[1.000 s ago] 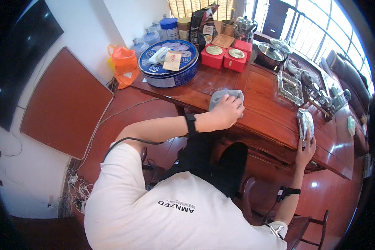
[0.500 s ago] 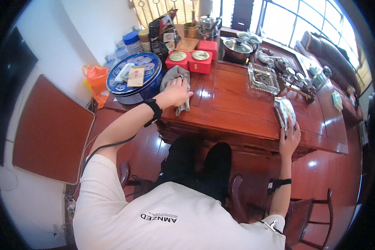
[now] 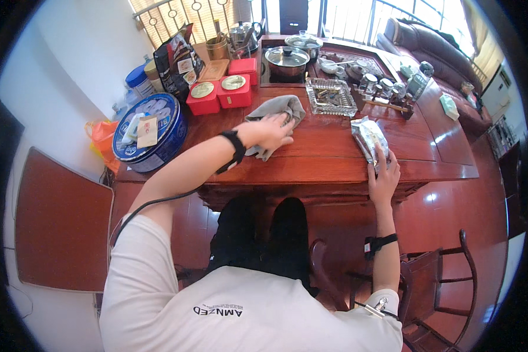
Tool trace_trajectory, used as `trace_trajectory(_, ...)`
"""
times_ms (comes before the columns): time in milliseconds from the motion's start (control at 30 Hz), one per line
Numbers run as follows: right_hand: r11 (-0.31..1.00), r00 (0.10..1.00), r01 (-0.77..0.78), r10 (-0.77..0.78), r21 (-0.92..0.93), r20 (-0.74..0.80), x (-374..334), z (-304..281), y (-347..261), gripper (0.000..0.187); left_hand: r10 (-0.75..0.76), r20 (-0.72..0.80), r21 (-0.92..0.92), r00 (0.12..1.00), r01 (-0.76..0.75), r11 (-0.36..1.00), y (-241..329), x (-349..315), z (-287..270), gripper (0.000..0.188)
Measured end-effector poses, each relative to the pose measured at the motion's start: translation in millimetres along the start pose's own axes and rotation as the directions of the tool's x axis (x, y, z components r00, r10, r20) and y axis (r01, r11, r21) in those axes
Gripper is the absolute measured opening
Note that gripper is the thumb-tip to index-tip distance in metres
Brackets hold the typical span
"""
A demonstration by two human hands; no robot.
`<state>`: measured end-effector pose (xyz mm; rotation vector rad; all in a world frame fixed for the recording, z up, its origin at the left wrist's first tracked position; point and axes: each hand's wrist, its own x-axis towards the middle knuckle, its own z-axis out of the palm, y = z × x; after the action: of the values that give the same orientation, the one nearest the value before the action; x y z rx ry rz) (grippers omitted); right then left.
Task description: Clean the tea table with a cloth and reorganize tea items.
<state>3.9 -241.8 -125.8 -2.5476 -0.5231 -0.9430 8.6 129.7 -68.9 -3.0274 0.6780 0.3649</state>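
Note:
My left hand point(image 3: 268, 132) presses down on a grey cloth point(image 3: 285, 107) on the wooden tabletop point(image 3: 320, 155), its fingers over the bunched fabric. Part of the cloth pokes out below the palm and part folds up beyond the fingers. Over on the right, my right hand point(image 3: 384, 177) grips the near end of a crinkled silver foil bag point(image 3: 369, 138), which lies near the table's front edge. Beyond the cloth and bag sits a square glass ashtray point(image 3: 332, 107) with small items in it.
At the left stand a round blue tin point(image 3: 176, 138) with packets on its lid, red boxes point(image 3: 236, 97) and a black bag point(image 3: 173, 61). Farther back are a lidded pot point(image 3: 286, 63), a teapot point(image 3: 355, 71) and several small jars point(image 3: 386, 87). A wooden chair point(image 3: 422, 276) stands at lower right.
My left hand has slid the cloth to the right, away from the blue tin and toward the ashtray. My right hand stays on the foil bag. The view has shifted.

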Motion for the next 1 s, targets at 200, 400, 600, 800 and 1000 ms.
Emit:
trace_trajectory(200,0.998,0.999,0.053,-0.053,0.044,-0.007,9,6,-18,0.053,0.107,0.103,0.153,0.989,-0.122,0.981,-90,80,-1,0.069)
trace_trajectory(400,1.0,1.0,0.003,-0.003,-0.009,0.001,-3,-6,-4,0.053,-0.256,0.028,-0.127,0.966,0.257,0.958,-39,113,-37,0.076)
trace_trajectory(600,0.998,0.998,0.051,-0.05,0.038,-0.036,9,-3,-21,0.055,-0.189,0.01,0.011,0.982,0.188,0.982,-109,127,-14,0.07)
trace_trajectory(800,1.0,0.999,0.017,-0.016,0.015,-0.049,0,-3,-7,0.054,-0.15,-0.063,-0.101,0.987,0.143,0.985,-58,104,-24,0.06)
trace_trajectory(1000,1.0,0.999,0.002,-0.003,-0.012,-0.051,0,1,-7,0.054,0.106,-0.024,-0.049,0.994,-0.107,0.993,-12,37,-12,0.062)
